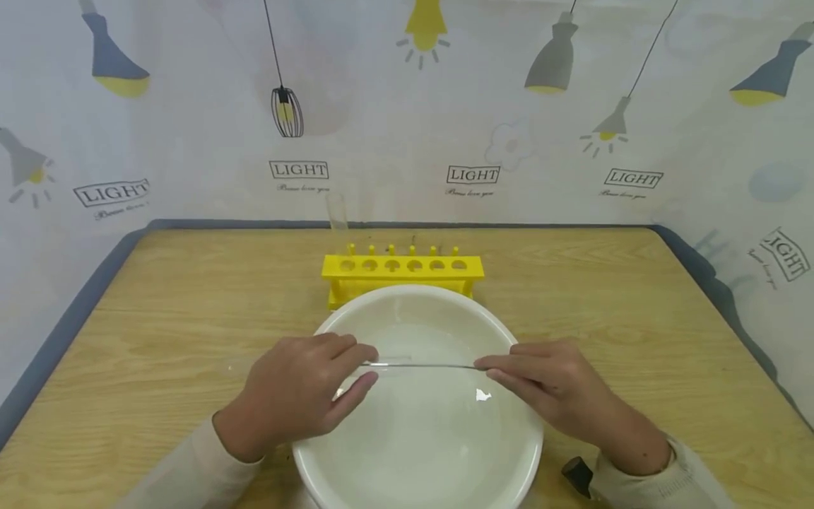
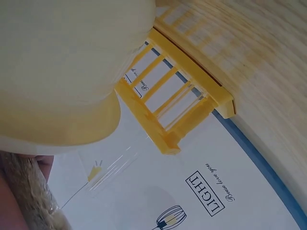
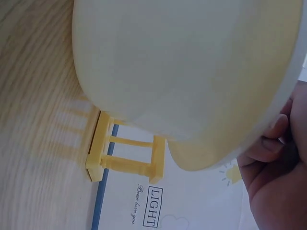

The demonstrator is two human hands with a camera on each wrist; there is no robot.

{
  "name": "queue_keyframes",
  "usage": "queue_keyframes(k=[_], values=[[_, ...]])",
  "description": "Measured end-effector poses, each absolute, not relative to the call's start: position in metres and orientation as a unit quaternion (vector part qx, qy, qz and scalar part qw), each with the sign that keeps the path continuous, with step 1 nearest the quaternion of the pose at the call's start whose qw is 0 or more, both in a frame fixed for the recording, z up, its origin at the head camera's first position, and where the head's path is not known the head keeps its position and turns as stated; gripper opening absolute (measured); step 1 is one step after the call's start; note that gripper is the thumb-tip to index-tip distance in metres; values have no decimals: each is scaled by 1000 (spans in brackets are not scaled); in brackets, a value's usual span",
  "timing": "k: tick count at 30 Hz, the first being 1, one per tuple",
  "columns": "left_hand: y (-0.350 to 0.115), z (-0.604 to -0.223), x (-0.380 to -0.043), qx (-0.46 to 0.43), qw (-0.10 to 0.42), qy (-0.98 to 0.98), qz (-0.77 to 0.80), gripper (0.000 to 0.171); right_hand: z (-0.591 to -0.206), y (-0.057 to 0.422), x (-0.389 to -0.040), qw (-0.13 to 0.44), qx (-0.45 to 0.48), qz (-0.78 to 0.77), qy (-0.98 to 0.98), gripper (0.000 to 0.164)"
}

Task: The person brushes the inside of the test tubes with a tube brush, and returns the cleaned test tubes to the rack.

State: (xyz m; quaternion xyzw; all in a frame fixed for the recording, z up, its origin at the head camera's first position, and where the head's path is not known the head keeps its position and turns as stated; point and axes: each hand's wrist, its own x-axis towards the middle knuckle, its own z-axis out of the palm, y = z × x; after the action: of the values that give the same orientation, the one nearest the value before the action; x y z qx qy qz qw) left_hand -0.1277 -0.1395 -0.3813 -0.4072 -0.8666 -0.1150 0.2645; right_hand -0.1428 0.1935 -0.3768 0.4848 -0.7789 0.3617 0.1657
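Over a white basin [image 1: 413, 445], my left hand [image 1: 299, 385] holds a clear test tube [image 1: 391, 360] lying level, its open end toward the right. A thin wire handle [image 1: 441, 365] runs out of the tube to my right hand [image 1: 562, 378], whose thumb and fingers pinch its far end. In the left wrist view, the wet bristles of a test tube brush [image 2: 31, 191] show beside the left hand, seemingly inside the glass. From the right wrist, the curled right fingers [image 3: 268, 148] appear beyond the basin rim; the handle is hidden there.
Behind the basin stands a yellow test tube rack [image 1: 403, 267], with another clear test tube [image 1: 338, 214] upright in its left end hole. A dark stopper [image 1: 577, 475] lies on the wooden table [image 1: 191, 311] by the right sleeve. A patterned cloth wall [image 1: 381, 106] encloses the table.
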Motion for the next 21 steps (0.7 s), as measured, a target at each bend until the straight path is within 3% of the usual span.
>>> queue_keyframes(k=[6,14,21], values=[[-137,-380,-127,-422,261,-861,-111,35,-380,192,-139,142,477,389,-775,29],[-139,-379,-129,-430,264,-856,-114,30,-381,187,-136,117,461,425,-770,12],[-140,-380,-128,-430,263,-856,-116,31,-380,183,-130,70,419,433,-795,22]])
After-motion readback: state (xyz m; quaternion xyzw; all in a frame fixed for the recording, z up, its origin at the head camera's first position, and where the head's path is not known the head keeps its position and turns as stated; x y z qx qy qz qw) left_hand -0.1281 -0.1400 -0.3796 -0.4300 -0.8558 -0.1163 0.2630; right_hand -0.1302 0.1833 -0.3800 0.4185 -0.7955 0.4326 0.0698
